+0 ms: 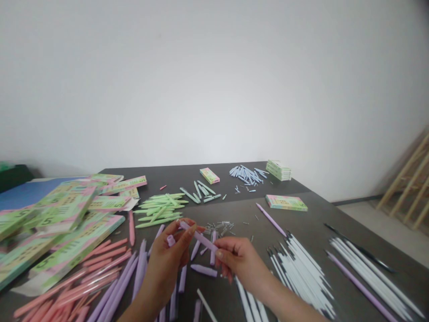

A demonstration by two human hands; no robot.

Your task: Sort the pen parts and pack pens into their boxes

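Observation:
Both my hands hold one lilac pen barrel (200, 238) above the dark table (301, 219). My left hand (170, 257) pinches its upper left end with thumb and fingers, and a small lilac cap (170, 241) shows in its palm. My right hand (239, 261) grips the lower right end between thumb and forefinger. Loose lilac pen parts (203, 269) lie right under my hands. Tiny metal springs (223, 227) are scattered just beyond them.
Pink pen barrels (90, 277) and lilac barrels (125, 284) lie at the front left beside stacked pastel boxes (63, 223). Green barrels (161, 208) and blue parts (246, 175) lie farther back. White refills (298, 268) fan out on the right, with a boxed pack (286, 202) behind.

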